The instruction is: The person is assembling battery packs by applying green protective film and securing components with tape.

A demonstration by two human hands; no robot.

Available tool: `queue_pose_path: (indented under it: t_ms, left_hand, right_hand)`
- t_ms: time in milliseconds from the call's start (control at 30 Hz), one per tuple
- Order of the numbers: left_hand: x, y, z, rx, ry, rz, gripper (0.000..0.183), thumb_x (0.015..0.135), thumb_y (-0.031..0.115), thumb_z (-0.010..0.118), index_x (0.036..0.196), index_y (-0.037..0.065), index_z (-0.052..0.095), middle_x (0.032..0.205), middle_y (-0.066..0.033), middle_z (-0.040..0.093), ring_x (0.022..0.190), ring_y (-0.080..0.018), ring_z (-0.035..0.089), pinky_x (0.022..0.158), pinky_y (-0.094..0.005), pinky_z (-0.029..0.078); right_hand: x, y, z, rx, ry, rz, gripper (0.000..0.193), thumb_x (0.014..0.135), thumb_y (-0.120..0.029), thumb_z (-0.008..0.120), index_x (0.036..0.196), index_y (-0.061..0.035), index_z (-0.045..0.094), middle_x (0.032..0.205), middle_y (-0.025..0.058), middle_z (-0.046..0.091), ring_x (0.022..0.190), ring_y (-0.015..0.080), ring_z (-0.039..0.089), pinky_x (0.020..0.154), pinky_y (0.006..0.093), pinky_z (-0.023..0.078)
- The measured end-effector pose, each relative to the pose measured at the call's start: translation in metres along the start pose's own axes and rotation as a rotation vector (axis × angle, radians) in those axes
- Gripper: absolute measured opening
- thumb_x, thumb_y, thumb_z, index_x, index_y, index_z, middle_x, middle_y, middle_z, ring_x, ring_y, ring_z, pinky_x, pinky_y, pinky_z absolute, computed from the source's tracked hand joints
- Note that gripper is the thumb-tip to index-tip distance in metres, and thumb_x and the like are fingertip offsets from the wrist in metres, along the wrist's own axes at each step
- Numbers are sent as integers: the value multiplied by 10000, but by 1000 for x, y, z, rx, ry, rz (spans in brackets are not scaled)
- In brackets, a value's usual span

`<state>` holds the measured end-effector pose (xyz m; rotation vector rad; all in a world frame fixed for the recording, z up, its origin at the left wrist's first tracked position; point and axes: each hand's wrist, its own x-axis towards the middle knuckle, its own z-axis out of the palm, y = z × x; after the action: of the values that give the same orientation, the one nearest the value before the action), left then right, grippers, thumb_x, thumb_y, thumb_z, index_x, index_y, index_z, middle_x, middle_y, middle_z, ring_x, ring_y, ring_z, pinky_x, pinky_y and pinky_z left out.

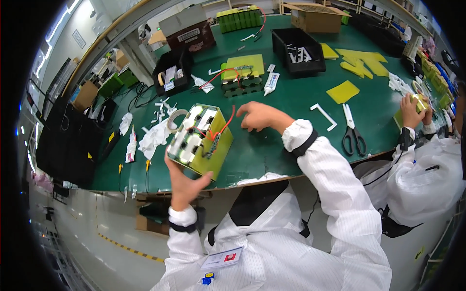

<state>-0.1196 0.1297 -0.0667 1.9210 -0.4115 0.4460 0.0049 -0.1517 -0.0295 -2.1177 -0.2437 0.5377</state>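
Observation:
My left hand [187,184] grips the lower near end of a battery pack [221,155], thumb on its yellow-green side. The pack is tilted at the table's front edge, showing white cell-end faces with metal strips. A small circuit board [213,146] and red wires [227,123] are on its side. Just right of the pack, my right hand [264,117] hovers with the index finger stretched toward the loose red wire end, apart from it. The other fingers are loosely bent, and nothing shows in them.
Behind stand another battery pack [241,77], a glue tube [272,82] and black bins [298,51]. Scissors [353,133], a white strip [324,116] and yellow sheets [343,91] lie right. Tape [175,121] and crumpled tissue [155,138] lie left. A co-worker's hands [412,111] hold something yellow-green.

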Motion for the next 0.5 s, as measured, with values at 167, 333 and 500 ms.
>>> queue_pose_path:
  t_ms: [167,333,500]
  left_hand:
    - [18,-13,-33,-116,-77,-55,1180,636,15,817,1558,52,81,1395,-160,462,1263,-257,512,1051,-378,451]
    - [8,-19,-7,-253,2,-41,1191,672,39,852,1568,79,68,1414,-140,443,1260,-264,514,1033,-388,475]
    - [14,-19,11,-319,247,41,1007,812,320,834,1518,37,174,1396,-158,449,1243,-262,522,1010,-374,483]
  right_hand:
    - [-5,1,2,-83,11,-214,602,665,-55,672,1254,42,591,1093,161,712,907,212,684,777,327,563]
    - [3,-2,2,35,-27,-335,788,642,-70,722,1375,34,453,1325,204,601,1081,290,660,911,367,526]
    - [9,-22,5,-56,-236,-212,1151,609,-38,781,1540,-47,104,1443,274,484,1272,315,554,1014,381,470]
